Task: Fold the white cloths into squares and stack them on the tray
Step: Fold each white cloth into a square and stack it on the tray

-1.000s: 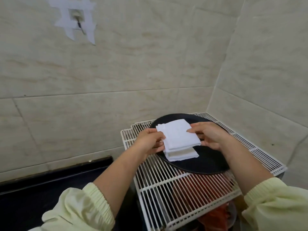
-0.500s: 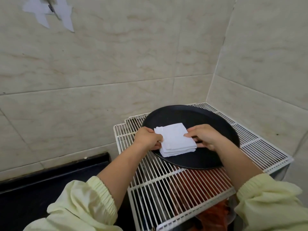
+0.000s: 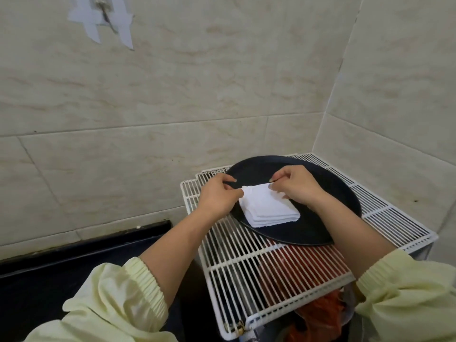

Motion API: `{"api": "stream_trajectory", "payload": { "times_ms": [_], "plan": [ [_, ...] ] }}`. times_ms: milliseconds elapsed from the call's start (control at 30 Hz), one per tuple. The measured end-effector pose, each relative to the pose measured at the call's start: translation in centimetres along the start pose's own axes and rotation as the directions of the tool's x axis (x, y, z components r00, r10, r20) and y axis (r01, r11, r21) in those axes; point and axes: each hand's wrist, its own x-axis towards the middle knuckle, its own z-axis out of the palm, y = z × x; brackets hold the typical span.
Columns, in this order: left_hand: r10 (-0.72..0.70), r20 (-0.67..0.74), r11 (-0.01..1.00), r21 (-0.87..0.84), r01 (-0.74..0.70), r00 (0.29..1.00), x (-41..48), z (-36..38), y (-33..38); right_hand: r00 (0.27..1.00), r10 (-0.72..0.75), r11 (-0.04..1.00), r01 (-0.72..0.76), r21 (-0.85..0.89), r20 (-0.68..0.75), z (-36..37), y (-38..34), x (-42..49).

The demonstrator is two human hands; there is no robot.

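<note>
Stack of white cloths (image 3: 270,213): is lying folded square on the near-left part of the tray, several layers showing along its near edge.
Top cloth (image 3: 261,198): is sitting flat on the stack, its two far corners being held.
Tray (image 3: 328,213): black and round, is resting on the wire rack, and the stack is covering only a small part of it.
Left hand (image 3: 217,196): is pinching the far-left corner of the top cloth between curled thumb and fingers.
Right hand (image 3: 298,186): is pinching the far-right corner of the same cloth, fingers curled down onto it, with the forearm crossing over the tray's near edge.
Sleeves (image 3: 128,297): pale yellow, are sitting bunched at the forearms.
Wire rack (image 3: 246,262): white, is standing in the corner where two tiled walls meet.
Below the rack (image 3: 318,307): red and orange things are showing through the wires; what they are, I cannot tell.
Counter (image 3: 49,277): dark, is lying to the left.
Tape (image 3: 103,23): white strips are holding a small hook to the wall, upper left.
</note>
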Motion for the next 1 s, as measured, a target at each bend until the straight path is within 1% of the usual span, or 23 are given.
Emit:
{"api": "stream_trajectory", "payload": {
  "times_ms": [67,133,233,333,433,500,567,633,800,867,933,1000],
  "plan": [
    [0.058,-0.058,0.997,0.047,-0.055,0.997,-0.9,-2.0,-0.5,0.996,-0.071,0.997,0.071,0.007,0.060,1.8,-2.3,-1.0],
    [0.105,-0.119,0.987,0.132,-0.089,0.987,-2.0,-4.4,-2.0,0.986,-0.123,0.992,0.126,-0.018,0.116,4.5,-4.6,-1.9],
    [0.144,-0.130,0.944,0.315,-0.096,0.981,-3.8,-7.9,-5.2,0.969,-0.185,0.971,0.206,-0.120,0.166,8.5,-7.3,-3.1],
    [0.075,-0.161,0.898,0.440,0.003,0.984,-6.5,-12.6,-10.0,0.930,-0.270,0.906,0.333,-0.262,0.250,14.1,-10.3,-5.9],
    [-0.008,-0.194,0.850,0.515,0.109,0.981,-9.6,-16.5,-14.3,0.874,-0.304,0.789,0.454,-0.414,0.379,20.2,-11.7,-8.9],
    [-0.065,-0.208,0.814,0.554,0.172,0.976,-12.4,-19.6,-17.2,0.828,-0.313,0.702,0.532,-0.474,0.466,24.7,-12.5,-11.4],
    [-0.133,-0.223,0.784,0.572,0.240,0.966,-15.6,-22.9,-20.5,0.784,-0.319,0.648,0.591,-0.481,0.533,29.2,-13.8,-14.8],
    [-0.181,-0.244,0.765,0.574,0.292,0.953,-18.9,-25.9,-23.6,0.754,-0.317,0.618,0.624,-0.478,0.575,33.2,-15.1,-18.0],
    [-0.214,-0.344,0.723,0.573,0.385,0.914,-27.6,-33.3,-30.0,0.709,-0.290,0.570,0.668,-0.479,0.643,42.3,-18.9,-25.6],
    [-0.272,-0.415,0.706,0.527,0.473,0.868,-32.8,-38.4,-33.7,0.659,-0.298,0.533,0.715,-0.452,0.691,47.8,-22.0,-30.3],
    [-0.295,-0.426,0.687,0.527,0.500,0.855,-34.0,-39.1,-34.8,0.663,-0.298,0.542,0.710,-0.450,0.687,48.9,-22.4,-31.3],
    [-0.335,-0.450,0.678,0.495,0.544,0.828,-36.4,-41.1,-36.0,0.644,-0.290,0.537,0.722,-0.436,0.708,51.3,-23.6,-33.4]
  ]
}}
